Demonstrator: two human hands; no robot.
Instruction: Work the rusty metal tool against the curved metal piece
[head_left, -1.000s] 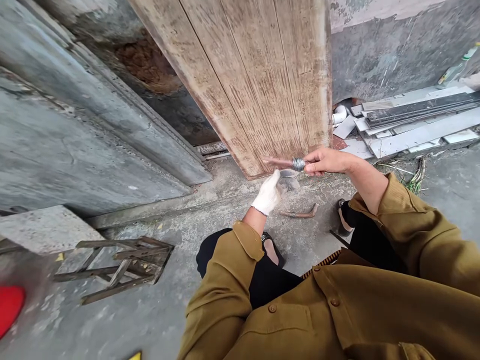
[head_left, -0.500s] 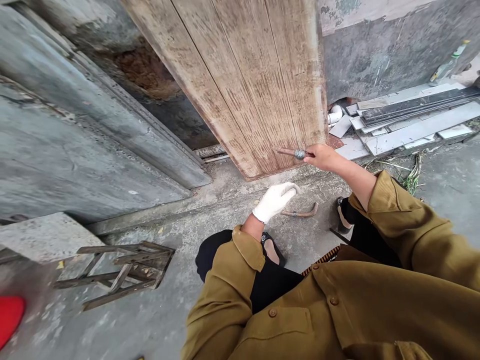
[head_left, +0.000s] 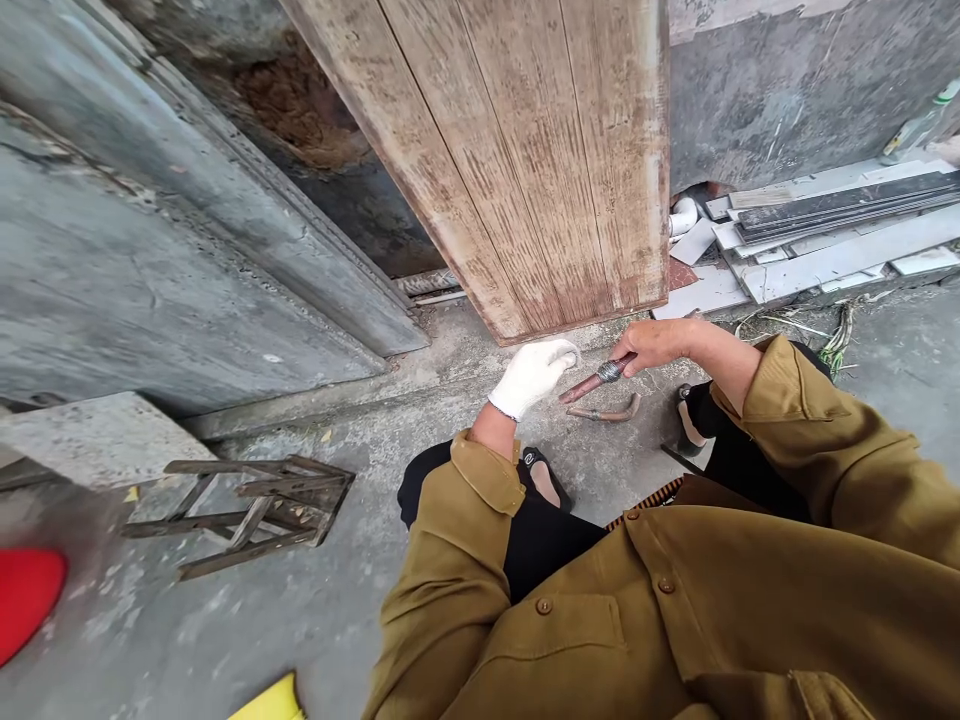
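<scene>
My right hand [head_left: 654,345], bare, is closed around one end of a reddish-brown wooden tool [head_left: 584,388] bound with wire near my fingers. Its far end slants down to the left, above the concrete ground. My left hand [head_left: 531,376] wears a white glove, its fingers curled together beside that tool. Something greyish shows at the gloved fingertips, too small to name. A second tool [head_left: 611,412], a bent wooden piece with wire round it, lies on the ground below. Just beyond my hands, a worn wooden plank panel [head_left: 555,200] stands tilted with its lower edge near the step.
A slatted wooden stool [head_left: 262,510] lies tipped over at the left, near a pale slab [head_left: 97,440]. Stacked boards [head_left: 832,230] and a bottle [head_left: 922,122] are along the right wall. A red object [head_left: 26,600] and a yellow one [head_left: 271,700] show at lower left.
My right hand has drawn the wire-bound tool down off the panel's surface and turned its far end toward me. My gloved left hand has shifted slightly up and left in view.
</scene>
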